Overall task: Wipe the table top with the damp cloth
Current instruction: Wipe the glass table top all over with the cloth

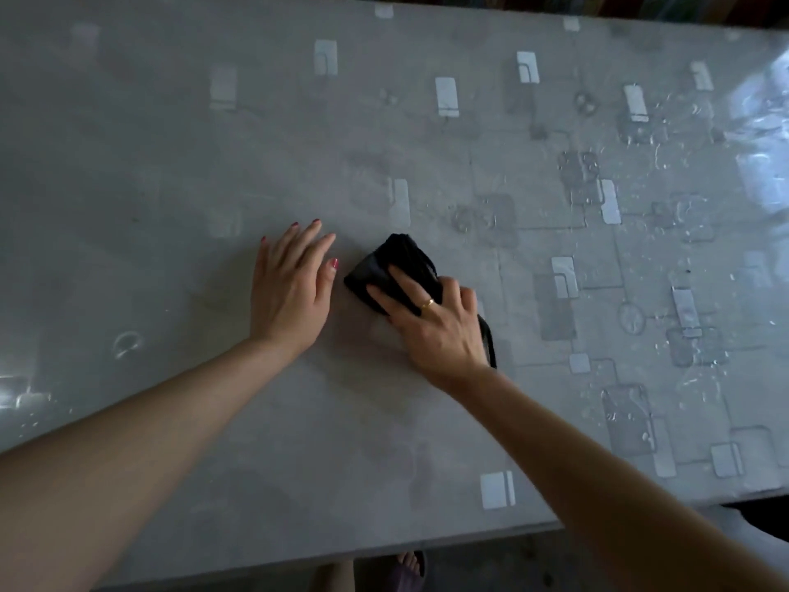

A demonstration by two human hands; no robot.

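Observation:
A grey table top under a clear plastic cover, patterned with pale rectangles, fills the view. A black damp cloth, folded into a wad, lies near the middle. My right hand presses flat on the cloth's near half, fingers spread over it, a gold ring on one finger. A strip of the cloth trails out by my wrist. My left hand rests flat on the bare table just left of the cloth, fingers apart, holding nothing.
Water drops and wet streaks cover the right part of the table. A wet ring mark sits at the left. The table's near edge runs along the bottom, with feet below it.

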